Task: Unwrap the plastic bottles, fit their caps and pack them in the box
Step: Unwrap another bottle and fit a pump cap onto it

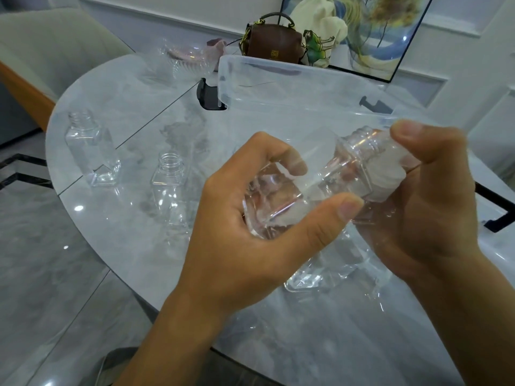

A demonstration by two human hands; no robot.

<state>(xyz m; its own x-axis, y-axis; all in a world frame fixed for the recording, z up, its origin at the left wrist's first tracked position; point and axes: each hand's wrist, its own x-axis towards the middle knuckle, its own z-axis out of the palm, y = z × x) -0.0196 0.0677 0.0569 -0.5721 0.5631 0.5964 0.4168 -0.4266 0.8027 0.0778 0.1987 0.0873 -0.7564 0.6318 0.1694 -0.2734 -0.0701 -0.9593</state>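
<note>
Clear bottle (315,188), held tilted over surface (133,107) in both hands.
Left hand (237,238) grips its base; right hand (434,207) pinches white cap (390,174) by its neck. Far uncapped bottle (92,151) and near uncapped bottle (170,185) stand left; clear box (278,87) behind.

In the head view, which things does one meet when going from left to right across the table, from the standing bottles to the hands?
Uncapped bottle → second uncapped bottle → left hand → held bottle → right hand.
</note>
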